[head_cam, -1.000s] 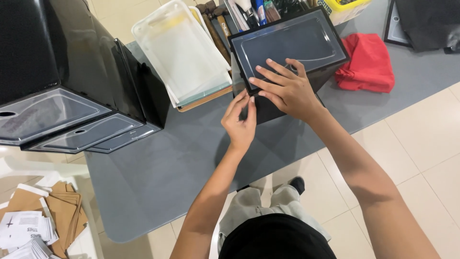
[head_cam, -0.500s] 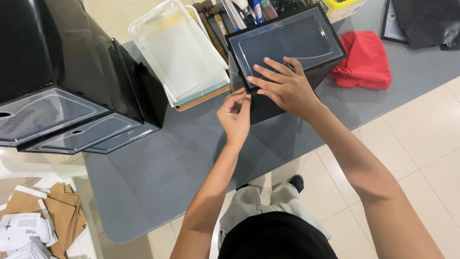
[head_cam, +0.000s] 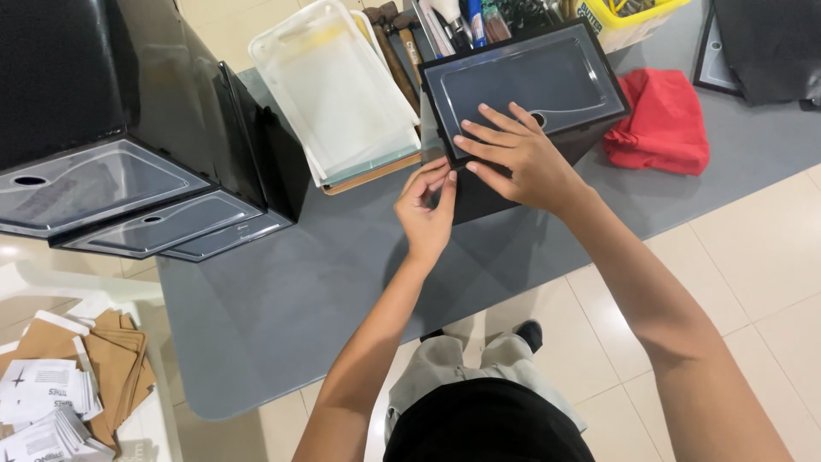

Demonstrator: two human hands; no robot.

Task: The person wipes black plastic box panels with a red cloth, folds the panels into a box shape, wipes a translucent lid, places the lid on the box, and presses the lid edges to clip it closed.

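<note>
A black box with a clear framed lid point(head_cam: 547, 77) stands on the grey table point(head_cam: 282, 299). My right hand point(head_cam: 513, 154) lies flat on the lid's near left part, fingers spread, pressing down. My left hand point(head_cam: 428, 205) is at the box's near left corner, thumb and fingers pinching the lid's edge there. A small round hole in the lid shows just beyond my right fingers.
A stack of black boxes with clear lids point(head_cam: 128, 145) stands at the left. Clear plastic panels on a board point(head_cam: 342, 94) lie behind my left hand. A red cloth point(head_cam: 663, 120) lies right of the box. Tools and a yellow basket point(head_cam: 624, 13) sit behind. Paper packets point(head_cam: 60, 385) lie lower left.
My left hand has risen from the table to the box's corner and closed its fingers on the lid edge. My right hand stays pressed on the lid.
</note>
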